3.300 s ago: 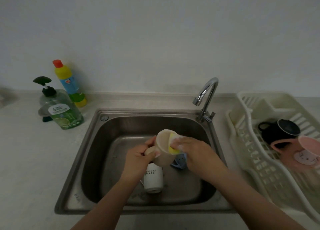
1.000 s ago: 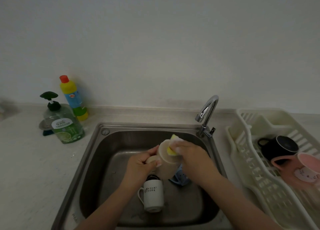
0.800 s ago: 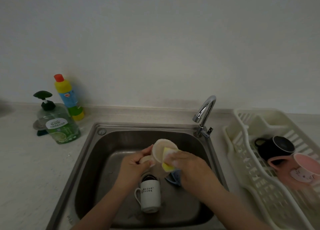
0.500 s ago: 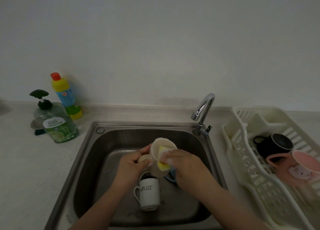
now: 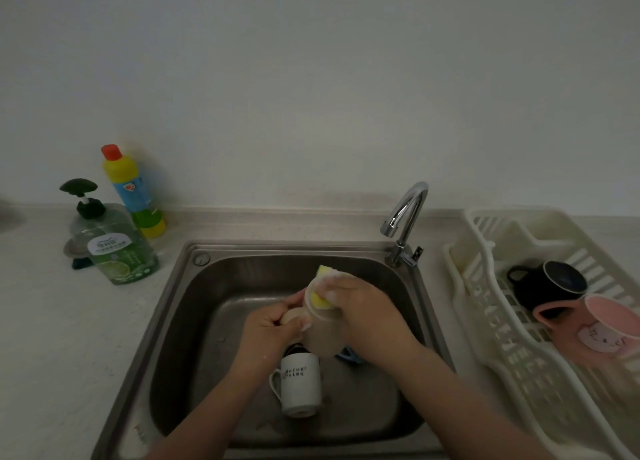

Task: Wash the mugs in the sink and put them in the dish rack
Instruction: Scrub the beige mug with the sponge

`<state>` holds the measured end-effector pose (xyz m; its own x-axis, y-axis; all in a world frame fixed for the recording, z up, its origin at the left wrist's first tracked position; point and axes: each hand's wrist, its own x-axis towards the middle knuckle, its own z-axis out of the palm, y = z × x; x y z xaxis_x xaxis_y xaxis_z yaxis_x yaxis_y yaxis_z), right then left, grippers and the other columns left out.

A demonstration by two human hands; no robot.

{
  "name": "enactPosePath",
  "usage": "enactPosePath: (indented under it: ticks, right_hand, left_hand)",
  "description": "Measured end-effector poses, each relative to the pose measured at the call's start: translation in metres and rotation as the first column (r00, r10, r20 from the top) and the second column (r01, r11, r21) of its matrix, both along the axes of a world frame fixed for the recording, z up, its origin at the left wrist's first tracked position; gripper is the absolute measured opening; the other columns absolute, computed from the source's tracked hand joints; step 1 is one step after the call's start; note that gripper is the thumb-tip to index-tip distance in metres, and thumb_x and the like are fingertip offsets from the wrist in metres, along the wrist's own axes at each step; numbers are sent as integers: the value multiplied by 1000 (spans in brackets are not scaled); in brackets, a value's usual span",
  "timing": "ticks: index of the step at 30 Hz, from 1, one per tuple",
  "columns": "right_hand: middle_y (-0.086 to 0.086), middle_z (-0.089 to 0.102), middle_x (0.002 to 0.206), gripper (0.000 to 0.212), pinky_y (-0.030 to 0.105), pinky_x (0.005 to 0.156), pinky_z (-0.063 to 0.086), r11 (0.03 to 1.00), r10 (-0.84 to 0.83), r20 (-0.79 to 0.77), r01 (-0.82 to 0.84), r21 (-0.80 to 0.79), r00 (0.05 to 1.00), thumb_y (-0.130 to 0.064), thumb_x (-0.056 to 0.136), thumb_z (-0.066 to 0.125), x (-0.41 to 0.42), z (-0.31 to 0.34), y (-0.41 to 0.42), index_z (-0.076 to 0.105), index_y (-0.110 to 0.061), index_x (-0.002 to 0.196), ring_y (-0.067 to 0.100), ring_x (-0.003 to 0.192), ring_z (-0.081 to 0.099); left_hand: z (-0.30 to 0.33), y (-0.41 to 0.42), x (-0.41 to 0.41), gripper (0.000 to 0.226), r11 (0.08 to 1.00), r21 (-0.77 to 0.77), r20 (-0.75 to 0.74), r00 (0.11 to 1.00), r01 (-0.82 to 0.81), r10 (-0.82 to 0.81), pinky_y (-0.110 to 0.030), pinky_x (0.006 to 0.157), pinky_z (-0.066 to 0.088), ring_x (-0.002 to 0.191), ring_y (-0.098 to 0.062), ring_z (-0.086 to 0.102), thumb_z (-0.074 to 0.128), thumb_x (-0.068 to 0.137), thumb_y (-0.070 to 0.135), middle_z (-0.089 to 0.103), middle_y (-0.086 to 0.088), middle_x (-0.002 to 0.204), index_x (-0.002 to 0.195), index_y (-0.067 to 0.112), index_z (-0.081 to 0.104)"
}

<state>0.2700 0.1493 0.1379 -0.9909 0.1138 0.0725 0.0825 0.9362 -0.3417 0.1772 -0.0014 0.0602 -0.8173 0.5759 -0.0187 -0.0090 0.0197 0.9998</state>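
Pale speckled counter [image 5: 45, 338], grey wall; over the steel sink [image 5: 194, 286], left hand [image 5: 268, 328] grips a beige mug [image 5: 322, 338], right hand [image 5: 363, 312] clutches a yellow sponge [image 5: 320, 298].

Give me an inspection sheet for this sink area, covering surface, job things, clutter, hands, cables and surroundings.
Surface: pale counter around a steel sink.
Job's things: beige mug held over the sink; yellow sponge at its rim; white mug and a blue item in the basin; black mug and pink mug in the dish rack.
Clutter: green soap bottle, yellow bottle.
Hands: left hand grips the beige mug's handle; right hand grips the sponge.
Cables: nothing seen.
Surroundings: plain wall, tap.
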Motion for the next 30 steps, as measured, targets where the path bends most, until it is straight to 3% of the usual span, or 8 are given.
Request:
enactPosePath:
  ticks: [5,9,14,17,20,24,27,30]
  right_hand:
    - [-2,68,117,52,38,91,55,997,64,-72,-68,-48,995,0,66,80,30,-3,2,70,-20,112,15,110,63]
    - [-1,47,145,50,34,117,30,999,-37,-62,35,-25,997,-10,90,62,4,-6,6,53,-20,138,16,135,41]
    - [1,64,127,44,40,103,47,997,56,-58,-59,-56,997,-4,79,68,23,-5,1,67,-17,121,19,119,59]
    - [-4,48,144,51,34,114,33,995,-97,9,97,-5,995,-8,91,58,17,-7,15,50,-25,138,13,133,42]
    - [-2,42,149,47,30,116,28,997,-29,19,31,-73,999,-21,95,55,-4,0,-2,48,-23,141,13,138,36]
    - [5,65,125,43,38,104,46,995,17,-40,-20,-95,999,0,80,69,23,-7,3,67,-15,120,20,118,60]
    - [-3,49,142,47,26,114,30,980,-156,-31,151,-128,987,-4,92,56,11,-8,14,54,-20,136,14,132,44]
    - [-3,39,150,49,22,116,22,996,-29,9,30,-88,1000,-11,95,54,-6,-6,-6,46,-21,142,12,139,34]
  left_hand:
    - [-5,-5,-10,33,1000,12,-3,1000,7,-7,-30,79,58,98,-19,71,74,79,-1,73,-4,114,103,22,74]
    - [-2,3,-6,37,999,-37,-33,999,17,-18,-27,77,58,91,-12,72,69,82,-5,76,1,104,111,19,71]
    - [-4,1,-11,36,1000,-22,-26,999,-19,19,-20,73,55,88,-6,70,69,80,-8,75,-1,106,111,10,71]
    - [-9,0,-11,27,997,-71,-69,997,12,-17,-21,74,55,95,-10,70,71,80,-5,72,-1,115,107,-7,70]
    - [-8,4,-8,23,997,-72,-49,999,7,-11,-24,74,57,90,-10,71,69,83,-4,74,-5,112,103,5,72]
    - [-11,-3,-13,31,999,-42,-26,1000,-7,6,-21,73,56,92,-9,71,70,81,-6,73,-1,111,105,15,73]
    - [-10,-3,-11,37,996,-92,-56,998,17,-23,-20,77,55,97,-8,69,70,83,-1,73,5,112,115,18,71]
    - [-7,1,-12,40,999,-41,-21,999,-30,29,-18,71,55,89,-7,71,67,84,-5,76,5,100,112,22,70]
